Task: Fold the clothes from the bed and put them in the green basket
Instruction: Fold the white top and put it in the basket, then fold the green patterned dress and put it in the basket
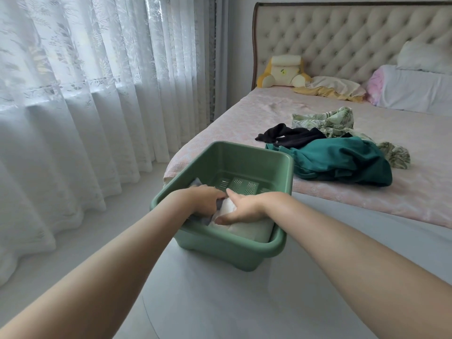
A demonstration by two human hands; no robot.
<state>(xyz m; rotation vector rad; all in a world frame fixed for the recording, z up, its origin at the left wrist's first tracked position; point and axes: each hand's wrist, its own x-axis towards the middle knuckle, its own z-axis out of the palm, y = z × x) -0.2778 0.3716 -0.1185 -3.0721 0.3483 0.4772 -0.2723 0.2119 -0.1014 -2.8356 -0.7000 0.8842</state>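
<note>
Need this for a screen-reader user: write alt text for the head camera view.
A person's left hand and right hand grip folded clothes inside a green basket. Behind it, on the pink bed, a teal garment, a black garment and a leaf-print garment lie unfolded.

The sage-green plastic basket (pixel 244 159) holds a white folded cloth (pixel 252 228); a teal crumpled garment (pixel 342 160), black garment (pixel 293 137) and leaf-printed pale-green cloth (pixel 327 119) top the pink bedspread (pixel 244 111).

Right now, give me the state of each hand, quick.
Left hand: closed, fingers curled on the grey cloth inside the green basket.
Right hand: closed, gripping the folded white garment.
</note>
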